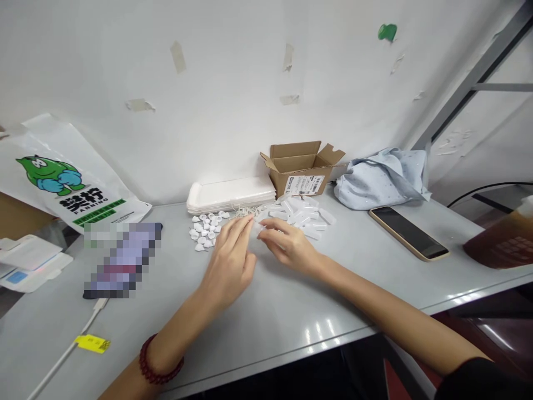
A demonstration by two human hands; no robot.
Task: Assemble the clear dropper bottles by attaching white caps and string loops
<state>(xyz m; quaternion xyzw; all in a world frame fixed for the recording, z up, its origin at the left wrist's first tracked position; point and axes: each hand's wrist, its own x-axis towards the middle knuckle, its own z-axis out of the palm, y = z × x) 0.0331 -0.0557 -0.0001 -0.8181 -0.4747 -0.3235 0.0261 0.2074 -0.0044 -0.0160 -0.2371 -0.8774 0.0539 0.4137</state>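
left hand: the left hand [229, 255] reaches forward over the table, fingers straight and close together, thumb apart; i cannot tell whether it grips anything.
right hand: the right hand [293, 247] faces it, fingers bent and fingertips drawn narrow; i cannot tell how firmly they hold.
small clear piece: a small translucent piece [259, 228] shows between the fingertips of both hands, too small to make out.
wrist and sleeve: a dark red bead bracelet [160, 366] circles the left wrist; a black sleeve [485, 380] covers the right upper arm.
white caps: a cluster of small white caps [207, 228] lies just beside the left hand.
strings: pale strings [245, 211] lie beyond the fingertips.
clear pile: loose translucent pieces [310, 214] are heaped beyond the right hand.
back of table: a white stack [233, 191] lies flat beside an open cardboard box [281, 182] with a printed label.
right side: a light blue cloth bag [378, 180], a phone [410, 233] and a cup [503, 239] of brown liquid.
left side: a mosaic-blurred device [125, 261] with a white cable [54, 364], and a white printed bag [104, 183].
table: grey and shiny [316, 294].
wall: white [233, 83], with tape scraps.
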